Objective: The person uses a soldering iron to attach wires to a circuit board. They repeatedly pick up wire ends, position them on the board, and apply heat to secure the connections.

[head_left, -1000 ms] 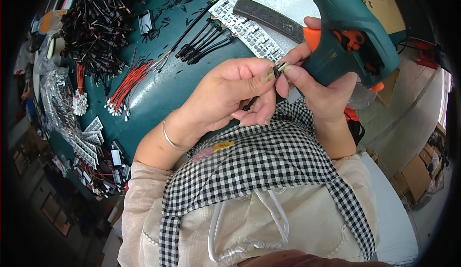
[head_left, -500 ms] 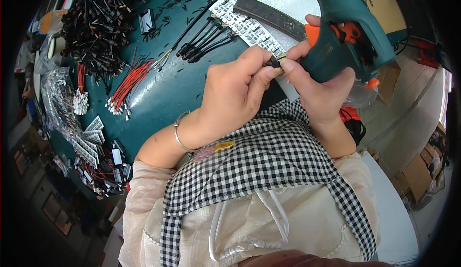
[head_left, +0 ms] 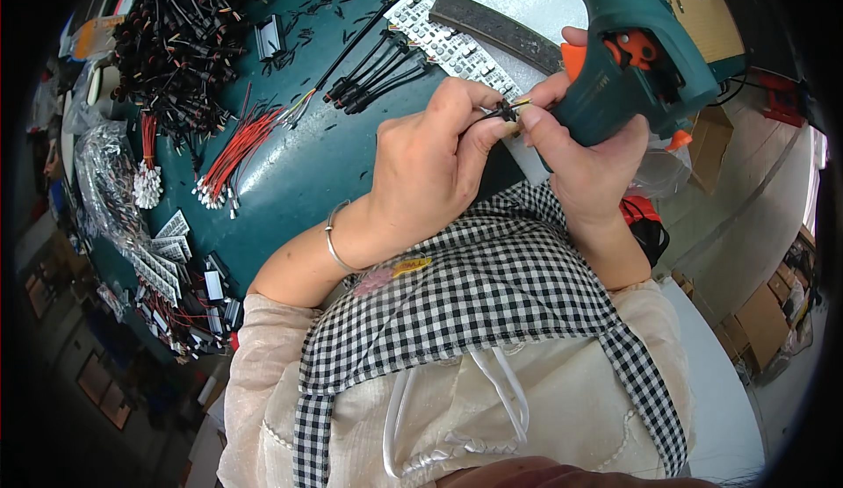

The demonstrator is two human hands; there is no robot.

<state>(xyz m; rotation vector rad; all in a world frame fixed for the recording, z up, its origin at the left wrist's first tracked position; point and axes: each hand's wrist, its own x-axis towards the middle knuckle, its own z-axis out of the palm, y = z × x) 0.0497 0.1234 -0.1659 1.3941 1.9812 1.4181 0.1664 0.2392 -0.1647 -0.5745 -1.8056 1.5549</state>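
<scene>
CAUTION, at the fingertips: the thin wires [head_left: 524,101] could bend, splay or pull loose if the two pinches draw apart unevenly. The likely cause is the very short length exposed between them. The black cable [head_left: 501,114] could also roll, because only the tips of the left thumb and forefinger appear to clamp it.

CAUTION, beside the right fingers: the green gun-shaped tool [head_left: 615,0] shares the right hand [head_left: 587,161] with the wires. Its weight could tilt that hand and disturb the pinch. A fingertip shows near the orange trigger [head_left: 575,61]; an unintended squeeze could actuate it. Whether the tool is powered or hot cannot be told.

POSITION: the cable end lies between the thumb and forefinger of the left hand [head_left: 423,159], which are pressed together on it; the other left fingers are curled and largely hidden. The wires extend from that pinch toward the right thumb and forefinger, which close around them. Exact contact is too small to confirm.

SURROUNDINGS: just beyond the fingertips lies the white circuit-board strip [head_left: 461,59], with the dark bar [head_left: 496,31] behind it. Farther left of the fingers are the black leads [head_left: 373,88], then the red wires [head_left: 241,159], then the cable pile [head_left: 180,57].
</scene>
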